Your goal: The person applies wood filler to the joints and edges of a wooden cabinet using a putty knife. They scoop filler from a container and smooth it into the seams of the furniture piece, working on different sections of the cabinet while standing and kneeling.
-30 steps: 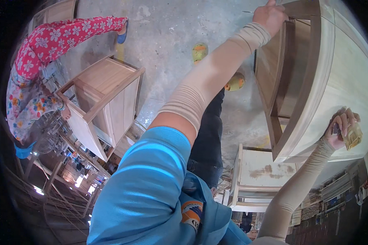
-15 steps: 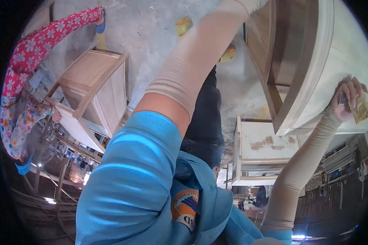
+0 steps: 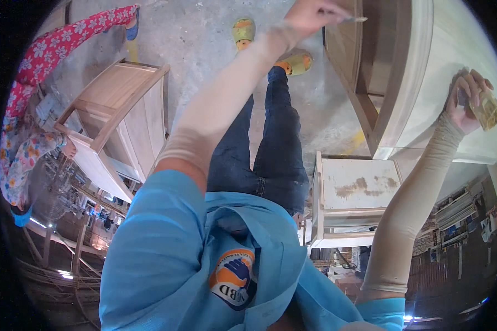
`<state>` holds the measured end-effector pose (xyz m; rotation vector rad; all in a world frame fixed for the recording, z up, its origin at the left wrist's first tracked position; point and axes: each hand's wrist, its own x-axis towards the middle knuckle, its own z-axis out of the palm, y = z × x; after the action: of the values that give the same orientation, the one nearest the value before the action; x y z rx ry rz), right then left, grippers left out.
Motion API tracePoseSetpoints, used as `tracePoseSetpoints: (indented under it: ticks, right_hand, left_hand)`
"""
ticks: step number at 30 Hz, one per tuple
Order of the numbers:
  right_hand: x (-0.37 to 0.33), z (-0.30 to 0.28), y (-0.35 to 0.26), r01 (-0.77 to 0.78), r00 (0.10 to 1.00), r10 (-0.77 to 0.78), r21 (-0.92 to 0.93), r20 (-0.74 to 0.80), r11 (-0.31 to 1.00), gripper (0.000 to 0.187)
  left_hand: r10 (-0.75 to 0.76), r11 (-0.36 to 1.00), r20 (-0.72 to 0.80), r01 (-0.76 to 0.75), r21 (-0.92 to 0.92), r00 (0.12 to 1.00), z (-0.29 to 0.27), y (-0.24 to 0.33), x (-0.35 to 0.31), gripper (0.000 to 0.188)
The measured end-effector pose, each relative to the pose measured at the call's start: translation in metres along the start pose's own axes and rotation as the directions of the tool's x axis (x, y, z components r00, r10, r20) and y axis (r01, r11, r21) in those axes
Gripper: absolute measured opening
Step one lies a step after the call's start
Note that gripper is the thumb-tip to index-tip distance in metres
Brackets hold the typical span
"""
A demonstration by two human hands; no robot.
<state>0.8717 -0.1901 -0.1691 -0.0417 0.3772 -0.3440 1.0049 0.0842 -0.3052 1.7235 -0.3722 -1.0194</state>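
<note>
A wooden cabinet [image 3: 417, 77] fills the upper right of the frame, its open bays facing the middle and its pale panel facing the right rim. Your right hand [image 3: 465, 102] is in front of that panel, fingers curled closed around a see-through, yellowish pot [image 3: 487, 110]. Your left hand [image 3: 310, 15] is at the top centre, fingers drawn together, seemingly pinching a slim tool [image 3: 360, 19] that points at the bays.

The pot is probably light and fairly stiff, with sides that could turn slippery if wet; a grip around its body, as you have now, should suit it. The tool looks lighter still, and a pinch near the end away from its pale tip is likely the surest hold. The cabinet is likely heavy and rigid; its thick frame edges should bear a grip better than the broad panel, which might mark.

Blur softens your left hand, so you cannot tell what kind of tool it is or exactly how the fingers close on it. Your right hand covers part of the pot, and its contents are unclear, as is whether it touches the panel. The top edge of the frame cuts off the cabinet, and its bays are in shadow inside.
</note>
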Motion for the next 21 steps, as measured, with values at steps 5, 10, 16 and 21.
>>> tracePoseSetpoints:
  ticks: [5,10,16,21]
  right_hand:
    - [-0.001,0.0,0.0,0.031,0.999,-0.031,0.004,0.019,1.0,0.014]
    - [-0.014,-0.001,0.0,0.091,0.994,-0.095,-0.078,-0.047,0.993,0.017]
    - [-0.066,-0.012,0.027,0.072,0.997,-0.072,-0.058,0.006,0.996,0.02]
    - [-0.079,-0.022,0.045,0.128,0.99,-0.132,-0.078,-0.054,0.989,0.021]
  left_hand:
    - [0.054,0.996,0.127,-0.063,0.065,0.99,0.004,-0.051,-0.077,0.019]
    - [0.02,0.994,0.169,-0.038,0.1,0.985,0.016,-0.06,-0.126,0.019]
    - [0.159,0.967,0.124,-0.18,0.181,0.979,0.019,-0.077,-0.149,0.018]
    - [0.141,0.953,0.034,-0.145,0.265,0.989,0.012,-0.092,-0.165,0.017]
